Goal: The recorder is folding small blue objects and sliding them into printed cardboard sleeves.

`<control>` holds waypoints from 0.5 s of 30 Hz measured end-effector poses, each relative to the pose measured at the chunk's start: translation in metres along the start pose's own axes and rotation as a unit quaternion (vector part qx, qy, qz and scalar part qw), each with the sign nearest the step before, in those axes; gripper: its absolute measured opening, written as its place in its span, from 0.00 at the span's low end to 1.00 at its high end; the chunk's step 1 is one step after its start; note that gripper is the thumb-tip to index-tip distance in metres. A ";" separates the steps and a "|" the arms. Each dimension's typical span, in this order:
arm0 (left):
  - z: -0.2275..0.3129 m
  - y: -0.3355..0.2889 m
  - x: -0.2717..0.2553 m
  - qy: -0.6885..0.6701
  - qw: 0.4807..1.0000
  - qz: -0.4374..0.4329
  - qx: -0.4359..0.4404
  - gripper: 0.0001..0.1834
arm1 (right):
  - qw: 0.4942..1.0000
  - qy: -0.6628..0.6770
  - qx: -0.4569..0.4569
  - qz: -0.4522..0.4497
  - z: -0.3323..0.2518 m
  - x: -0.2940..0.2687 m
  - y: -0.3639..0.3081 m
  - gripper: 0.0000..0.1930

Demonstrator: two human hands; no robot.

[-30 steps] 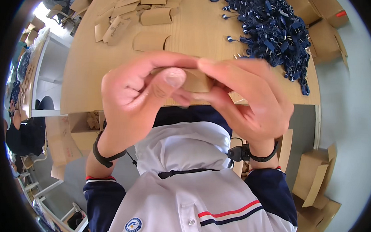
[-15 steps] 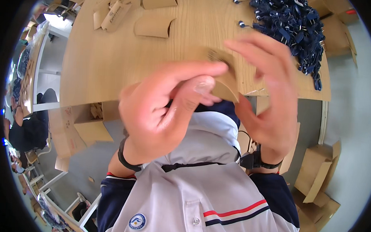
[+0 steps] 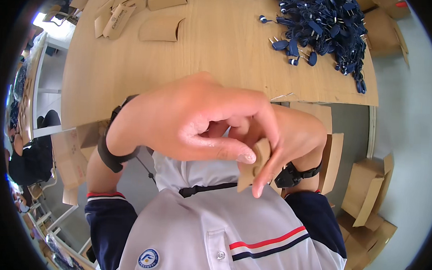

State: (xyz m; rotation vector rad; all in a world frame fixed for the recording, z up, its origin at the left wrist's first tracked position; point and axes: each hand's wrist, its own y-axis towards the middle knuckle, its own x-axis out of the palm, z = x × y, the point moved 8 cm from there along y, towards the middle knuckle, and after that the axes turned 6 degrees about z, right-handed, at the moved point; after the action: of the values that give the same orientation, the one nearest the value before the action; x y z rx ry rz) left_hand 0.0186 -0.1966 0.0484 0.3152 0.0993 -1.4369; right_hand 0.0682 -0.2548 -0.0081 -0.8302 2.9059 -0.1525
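Note:
My left hand (image 3: 193,117) and my right hand (image 3: 292,137) are held close to the camera, above my chest, both pinching a small brown cardboard piece (image 3: 255,165). The left thumb and fingers press its upper edge; the right fingers wrap its far side. Most of the piece is hidden by my fingers. Both wrists wear black bands. Behind my hands lies a wooden table (image 3: 214,44) with flat brown cardboard sleeves (image 3: 160,28) at the top left and a heap of dark blue key fobs (image 3: 324,29) at the top right.
Open cardboard boxes (image 3: 366,197) stand on the floor at the right and another (image 3: 72,154) at the left below the table edge. A seated person (image 3: 27,152) is at the far left.
My hands came down from over the table toward my chest. The left hand swung across in front, and the cardboard piece now sits pinched lower between both hands.

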 end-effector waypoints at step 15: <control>0.029 -0.020 -0.002 0.256 0.901 0.230 0.264 0.35 | 0.876 0.458 -0.124 0.082 -0.026 -0.008 0.003 0.27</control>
State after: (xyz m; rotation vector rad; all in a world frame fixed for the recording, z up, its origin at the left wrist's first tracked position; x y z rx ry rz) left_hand -0.0052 -0.2042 0.0734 1.0921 0.0536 -0.8580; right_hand 0.0693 -0.2464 0.0180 -0.6416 3.9482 -0.2014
